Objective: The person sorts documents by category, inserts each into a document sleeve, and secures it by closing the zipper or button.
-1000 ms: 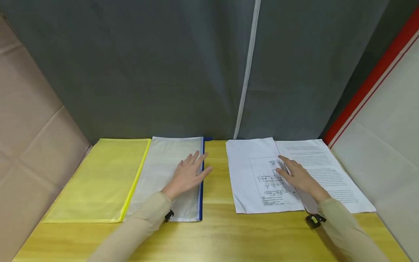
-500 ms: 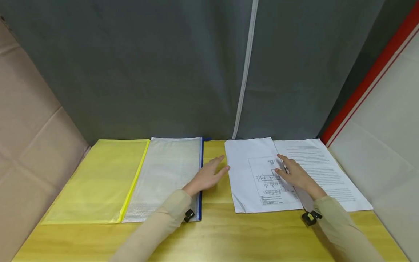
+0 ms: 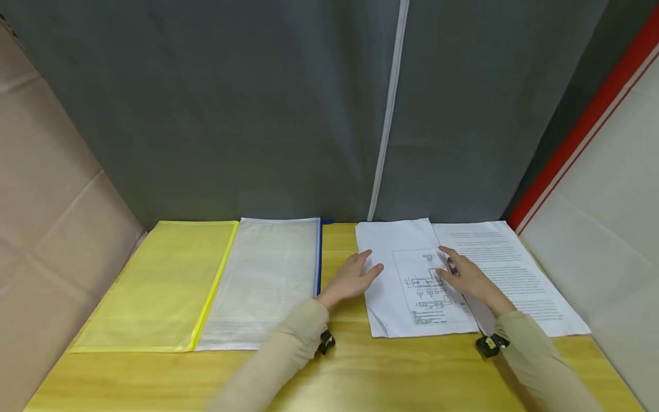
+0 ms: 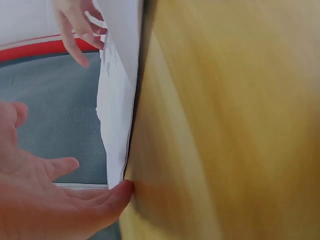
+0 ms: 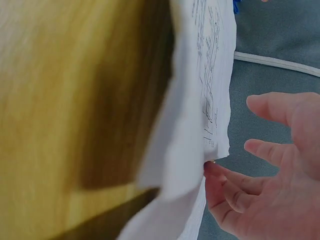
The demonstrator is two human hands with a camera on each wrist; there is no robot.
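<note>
my left hand (image 3: 354, 278) spread at white diagram sheet's (image 3: 412, 286) edge, right hand (image 3: 465, 277) flat on it; best slide slowly, keep edges square.

Head looks down; wrists close (all share the diagram sheet (image 3: 407, 286))

two pouches (image 3: 206, 283) lie left of two papers (image 3: 412, 280).

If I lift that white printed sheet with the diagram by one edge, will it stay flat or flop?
The white printed sheet with the diagram looks thin, with a curled corner, so it will likely sag. It probably slides easily on the smooth wooden table.
</note>
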